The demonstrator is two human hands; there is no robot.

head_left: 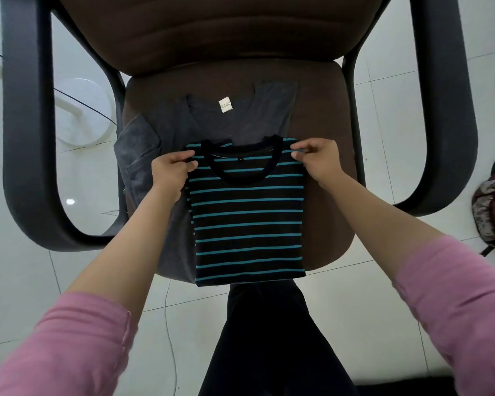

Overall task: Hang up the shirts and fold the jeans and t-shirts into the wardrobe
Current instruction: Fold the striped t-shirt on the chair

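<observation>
I was mid-fold: my left hand (170, 167) and right hand (316, 160) each pinched a shoulder of the striped t-shirt (247, 221), lying on the grey t-shirt (212, 121) on the chair (326, 172) (sleeves already tucked). Next, I judged, halve it lengthwise.

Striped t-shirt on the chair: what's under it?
A grey t-shirt lies spread beneath the striped t-shirt, on the brown chair seat. Its collar, label and left side show; its lower right part is covered.

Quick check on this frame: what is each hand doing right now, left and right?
Left hand: fingers pinch the striped t-shirt at its left shoulder.
Right hand: fingers pinch the same t-shirt at its right shoulder.
</observation>
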